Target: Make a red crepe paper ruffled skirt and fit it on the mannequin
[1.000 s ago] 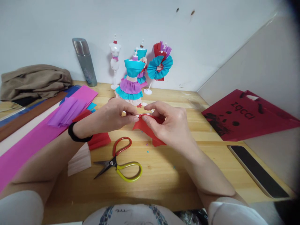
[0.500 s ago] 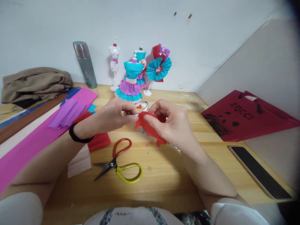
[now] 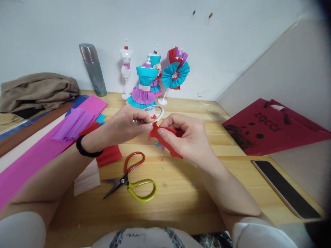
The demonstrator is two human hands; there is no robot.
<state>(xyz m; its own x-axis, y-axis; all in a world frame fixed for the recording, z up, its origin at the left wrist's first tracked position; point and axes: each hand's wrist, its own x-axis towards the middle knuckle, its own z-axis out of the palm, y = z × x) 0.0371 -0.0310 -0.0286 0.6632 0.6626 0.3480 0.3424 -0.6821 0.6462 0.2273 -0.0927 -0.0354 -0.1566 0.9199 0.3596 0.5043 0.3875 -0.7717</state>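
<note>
A cut piece of red paper (image 3: 167, 142) hangs between my hands over the table. My right hand (image 3: 187, 134) pinches it between thumb and fingers. With thumb and fingertips pressed together, my left hand (image 3: 131, 124) grips a thin white tape ring (image 3: 160, 113) and touches the left tip of the red paper. Scissors (image 3: 124, 179) with one red and one yellow handle lie below my hands, blades slightly apart, pointing left. Behind my hands stands a small dress form (image 3: 146, 86) in turquoise and purple paper.
Paper strips (image 3: 59, 131) and a brown cloth (image 3: 38, 91) lie at left. A bottle (image 3: 93, 70) leans on the wall beside more dress forms. At right are a red bag (image 3: 274, 127) and a phone (image 3: 286, 189). Scraps dot the wooden table (image 3: 170, 199).
The white ring shows more clearly above my left fingertips. The red paper has turned slightly and looks flatter between my hands. My right hand has shifted slightly downward.
</note>
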